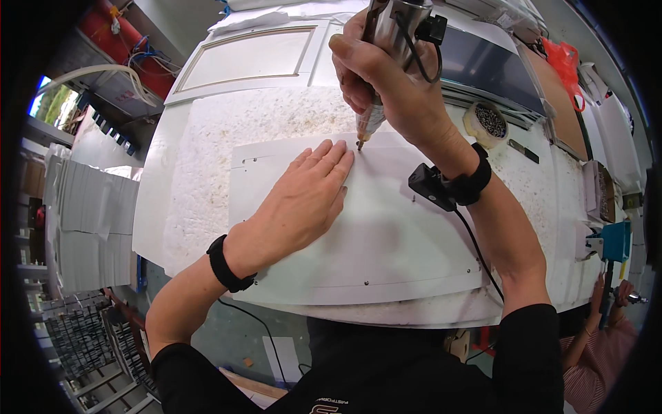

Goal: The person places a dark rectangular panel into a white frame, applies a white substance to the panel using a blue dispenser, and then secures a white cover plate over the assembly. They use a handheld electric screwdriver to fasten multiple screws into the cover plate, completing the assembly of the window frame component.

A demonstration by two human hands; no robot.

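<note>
A white panel (pixel 386 241) lies on the worktable, with several small dark screws along its edges. My left hand (pixel 303 196) rests flat on it, fingers stretched out toward the far edge, holding nothing. My right hand (pixel 389 79) is wrapped round a silver power screwdriver (pixel 407 31), which points down. Its tip meets the panel near the far edge, just right of my left fingertips. Whether a screw sits under the tip is too small to tell. Each of my wrists wears a black band; a small black box hangs at the right one.
A round tub of screws (pixel 486 123) stands right of the panel, by a small dark metal piece (pixel 523 151). Behind lie a framed white panel (pixel 245 61) and a dark glossy panel (pixel 483 69). White sheets (pixel 93 228) are stacked at left. Another person's hand (pixel 623 293) shows at far right.
</note>
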